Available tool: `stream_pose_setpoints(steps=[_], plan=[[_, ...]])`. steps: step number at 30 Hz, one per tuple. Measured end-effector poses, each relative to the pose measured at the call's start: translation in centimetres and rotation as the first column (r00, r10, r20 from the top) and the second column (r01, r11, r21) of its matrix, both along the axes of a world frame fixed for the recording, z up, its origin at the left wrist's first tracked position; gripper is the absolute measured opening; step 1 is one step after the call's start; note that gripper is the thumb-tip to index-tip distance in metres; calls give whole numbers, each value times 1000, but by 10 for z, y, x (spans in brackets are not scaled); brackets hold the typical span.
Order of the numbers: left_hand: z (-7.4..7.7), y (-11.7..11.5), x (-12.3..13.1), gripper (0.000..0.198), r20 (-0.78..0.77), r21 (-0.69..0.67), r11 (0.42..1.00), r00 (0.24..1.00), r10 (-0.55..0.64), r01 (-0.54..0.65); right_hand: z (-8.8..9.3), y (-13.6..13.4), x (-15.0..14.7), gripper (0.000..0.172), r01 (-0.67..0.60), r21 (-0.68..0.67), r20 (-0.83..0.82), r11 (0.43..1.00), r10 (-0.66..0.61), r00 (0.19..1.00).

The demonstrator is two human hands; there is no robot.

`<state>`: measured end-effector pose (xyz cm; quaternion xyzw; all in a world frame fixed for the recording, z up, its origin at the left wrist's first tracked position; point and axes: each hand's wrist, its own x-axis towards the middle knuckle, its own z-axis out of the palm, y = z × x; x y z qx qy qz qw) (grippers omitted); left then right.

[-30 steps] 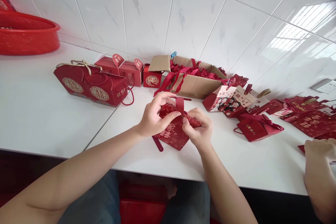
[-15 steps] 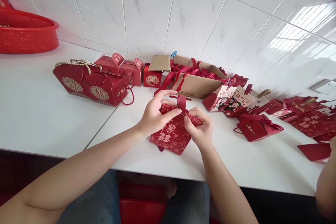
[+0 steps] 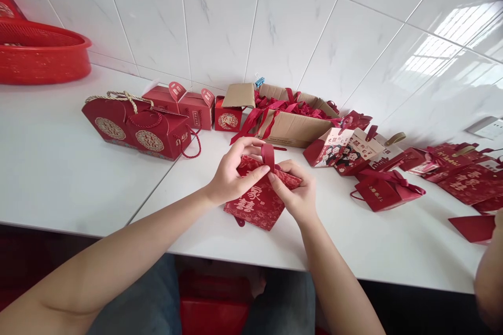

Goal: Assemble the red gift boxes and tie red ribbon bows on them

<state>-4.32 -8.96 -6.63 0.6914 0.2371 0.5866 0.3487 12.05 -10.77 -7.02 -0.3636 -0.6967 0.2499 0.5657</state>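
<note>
In front of me on the white table stands a small red gift box (image 3: 259, 204) with pale lettering, tilted toward me. A dark red ribbon loop (image 3: 268, 157) rises from its top edge. My left hand (image 3: 238, 170) closes on the box's upper left, its thumb pressed at the base of the loop. From the other side my right hand (image 3: 296, 188) grips the top right edge, thumb on the front beside the ribbon. Both thumb tips nearly meet there. The fingers behind the box are partly hidden.
Behind my hands sits a cardboard box (image 3: 298, 126) full of red ribbons. A large red gift box (image 3: 137, 128) with rope handles stands left, near a red plastic basket (image 3: 43, 63). Several gift boxes line the right side, including a ribboned one (image 3: 387, 191). Another person's arm (image 3: 489, 272) shows far right.
My right thumb has moved left and up, closer to my left thumb at the ribbon's base. The ribbon loop has shifted slightly left. The gift box stays in place.
</note>
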Motion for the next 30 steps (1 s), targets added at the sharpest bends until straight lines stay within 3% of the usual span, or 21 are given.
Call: stream_pose_setpoints(steps=[8,16,20,24,30], plan=[[4,-3,-1,49,29,-136,989,998,-61,65,0,-1,3,6,-22,156,26,987,18,1000],[10,-7,0,45,75,-224,969,994,-84,99,2,-1,6,6,-4,175,86,985,-11,996],[8,-4,-1,41,81,-225,970,994,-73,90,3,1,6,10,-78,10,33,997,78,996],[2,0,0,36,83,-161,984,994,-68,81,1,2,6,17,-169,-207,-88,964,154,984],[-7,5,1,35,48,-103,993,998,-46,50,1,3,2,25,-202,-367,-265,908,106,958]])
